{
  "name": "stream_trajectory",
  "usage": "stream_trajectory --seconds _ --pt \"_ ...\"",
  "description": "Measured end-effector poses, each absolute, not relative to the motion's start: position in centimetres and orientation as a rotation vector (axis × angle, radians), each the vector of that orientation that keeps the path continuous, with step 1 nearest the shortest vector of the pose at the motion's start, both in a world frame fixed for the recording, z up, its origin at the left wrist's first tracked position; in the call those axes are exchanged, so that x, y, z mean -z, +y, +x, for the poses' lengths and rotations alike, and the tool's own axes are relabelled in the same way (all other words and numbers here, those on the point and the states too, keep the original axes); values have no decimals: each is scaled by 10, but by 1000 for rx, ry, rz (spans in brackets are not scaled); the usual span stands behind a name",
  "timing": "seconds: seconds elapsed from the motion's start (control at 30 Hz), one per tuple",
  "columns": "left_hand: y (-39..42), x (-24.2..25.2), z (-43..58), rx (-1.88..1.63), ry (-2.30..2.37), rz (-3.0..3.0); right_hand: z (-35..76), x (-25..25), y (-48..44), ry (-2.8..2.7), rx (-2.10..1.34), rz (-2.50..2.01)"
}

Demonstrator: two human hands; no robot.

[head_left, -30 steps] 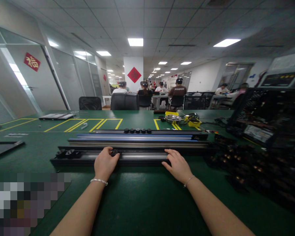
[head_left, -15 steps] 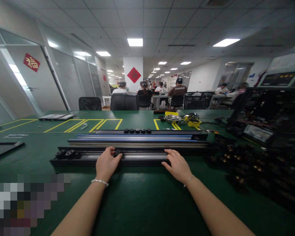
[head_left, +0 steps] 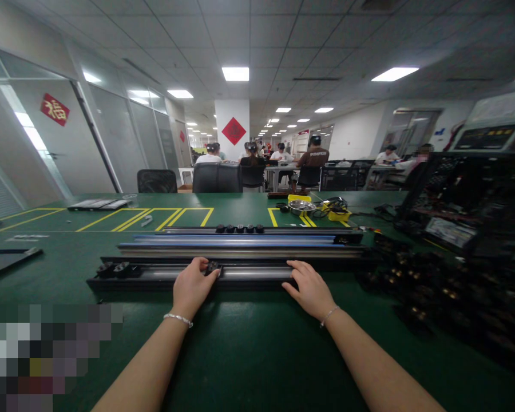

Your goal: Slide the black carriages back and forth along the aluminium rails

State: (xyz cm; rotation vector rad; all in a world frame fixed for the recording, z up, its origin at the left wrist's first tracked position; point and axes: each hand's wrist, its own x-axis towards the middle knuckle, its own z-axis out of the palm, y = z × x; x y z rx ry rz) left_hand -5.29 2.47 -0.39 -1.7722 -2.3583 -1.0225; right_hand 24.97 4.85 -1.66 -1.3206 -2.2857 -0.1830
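Black part (head_left: 213, 266) (small, roundish) between left fingers (head_left: 201, 262), on smooth metallic rail (head_left: 253, 272).

head-worn view, forward and down

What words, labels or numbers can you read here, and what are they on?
"PUMPKIN": across the back of a brown shirt in the background.
"福": on the red diamond sign on the left-hand door.
Too blurred or small to read: the pillar's red diamond, the pale label low at right, and the screen above it.
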Motion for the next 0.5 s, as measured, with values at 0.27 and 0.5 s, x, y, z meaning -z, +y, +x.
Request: stream_trajectory --seconds 0.27,0.5 --pt "23 1 -48 1039 -2366 -1813 250 17 48 -2285 187 -1329" --pt "22 0 -45 1076 -2373 -1843 250 16 48 -2298 165 -1343"
